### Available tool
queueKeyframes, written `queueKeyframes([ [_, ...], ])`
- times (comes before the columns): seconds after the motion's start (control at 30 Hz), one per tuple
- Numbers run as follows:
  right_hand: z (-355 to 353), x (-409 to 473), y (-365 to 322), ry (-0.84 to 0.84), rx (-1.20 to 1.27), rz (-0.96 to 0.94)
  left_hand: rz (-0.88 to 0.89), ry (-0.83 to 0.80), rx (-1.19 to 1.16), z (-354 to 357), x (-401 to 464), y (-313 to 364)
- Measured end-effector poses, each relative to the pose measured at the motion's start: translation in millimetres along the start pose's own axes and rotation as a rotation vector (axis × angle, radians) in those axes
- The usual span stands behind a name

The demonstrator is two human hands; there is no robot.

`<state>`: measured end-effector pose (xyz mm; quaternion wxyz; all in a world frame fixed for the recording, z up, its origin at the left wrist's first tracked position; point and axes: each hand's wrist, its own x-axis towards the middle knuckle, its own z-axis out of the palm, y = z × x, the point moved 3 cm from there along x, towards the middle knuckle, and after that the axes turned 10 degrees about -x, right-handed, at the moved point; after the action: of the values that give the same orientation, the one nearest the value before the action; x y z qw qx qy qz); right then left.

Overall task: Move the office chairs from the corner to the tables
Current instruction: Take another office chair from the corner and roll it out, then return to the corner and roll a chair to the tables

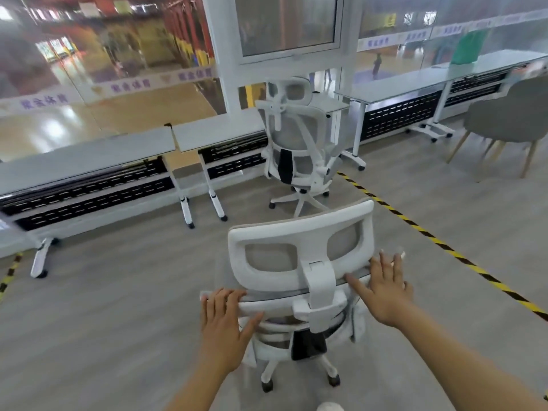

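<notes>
Counting the seats gives two white office chairs with grey mesh backs and one grey armchair on wooden legs at the far right. The near office chair stands on the grey floor directly before the person, its back toward the camera. The left hand lies on the left end of the backrest's top edge, fingers laid over the rim and thumb spread beneath, a loose hold rather than a tight fist. The right hand is flat and open, fingers spread, its palm at the right end of the same edge; I cannot tell whether it presses the frame or sits just off it. The far office chair stands in the corner below the white window frame, straight ahead of the near one and in its line. Two white tables on castored legs run along the glass wall at left, and two more tables run along the right wall, with a green bag standing on them. A yellow and black tape line crosses the floor diagonally just right of the near chair.
</notes>
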<state>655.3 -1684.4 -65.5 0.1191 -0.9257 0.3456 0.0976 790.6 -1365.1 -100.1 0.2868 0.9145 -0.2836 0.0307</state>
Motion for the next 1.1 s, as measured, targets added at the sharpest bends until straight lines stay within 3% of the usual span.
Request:
queueKeyframes([
  [0.13,-51,95,-60,-0.133,-0.101,-0.168,-0.113,-0.007,-0.008,1,83,-24],
  [0.23,-69,147,-95,-0.174,0.005,-0.205,-0.229,0.021,-0.012,-2,145,-36],
  [0.4,-52,152,-74,-0.141,0.125,-0.211,-0.375,0.037,-0.124,9,222,-10],
  [0.47,-43,142,-35,-0.153,0.164,-0.115,-0.326,-0.042,-0.151,36,235,22],
  [0.57,-42,117,35,-0.112,0.292,0.095,-0.202,-0.321,-0.178,97,244,82],
  [0.7,-55,48,123,0.034,0.474,0.371,-0.02,-0.714,-0.249,164,237,190],
  [0.8,-65,-21,174,0.163,0.615,0.568,0.113,-0.916,-0.309,195,212,279],
  [0.93,-63,-129,226,0.341,0.738,0.834,0.34,-1.105,-0.364,224,141,392],
  [1.1,-46,-273,266,0.527,0.841,1.084,0.643,-1.341,-0.419,221,-10,513],
])
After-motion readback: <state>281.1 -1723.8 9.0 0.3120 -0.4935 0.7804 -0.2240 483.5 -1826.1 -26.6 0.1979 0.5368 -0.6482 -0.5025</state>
